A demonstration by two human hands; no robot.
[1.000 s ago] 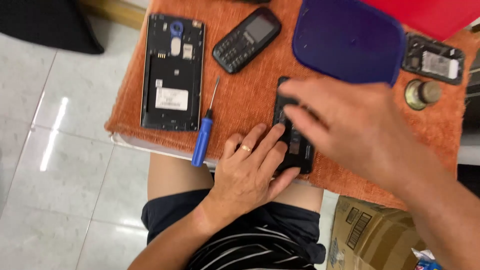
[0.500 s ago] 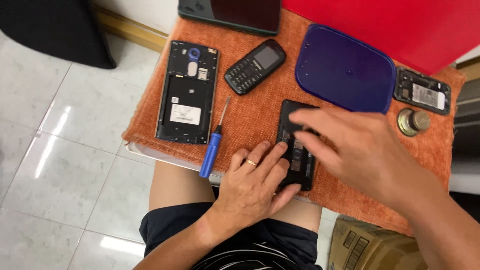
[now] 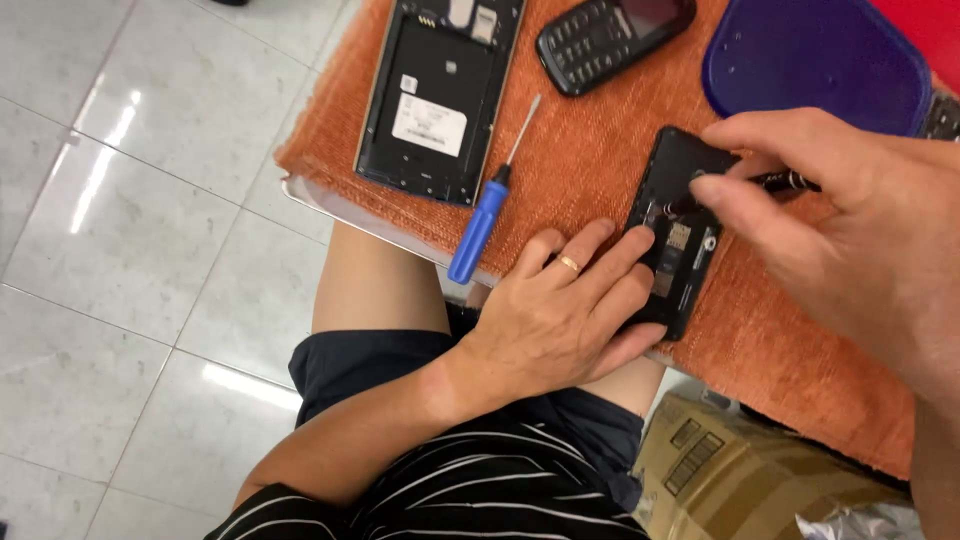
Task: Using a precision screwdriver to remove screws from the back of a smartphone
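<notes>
A small black opened phone [image 3: 681, 235] lies back-up on the orange cloth [image 3: 590, 170]. My left hand [image 3: 565, 310] presses flat on its near edge, a gold ring on one finger. My right hand [image 3: 850, 220] pinches a thin dark screwdriver [image 3: 770, 185] whose tip rests on the phone's inner board. A blue-handled screwdriver [image 3: 487, 205] lies on the cloth left of my left hand, pointing away from me.
A larger phone with its back cover off [image 3: 440, 95] lies at the far left of the cloth. A black keypad phone [image 3: 610, 35] and a dark blue lid [image 3: 815, 60] sit further back. A cardboard box [image 3: 760, 480] stands on the tiled floor.
The view has dropped closer to the small phone. My right hand has drawn back to the right, uncovering the phone's inside with the dark screwdriver on it. My left hand stays put.
</notes>
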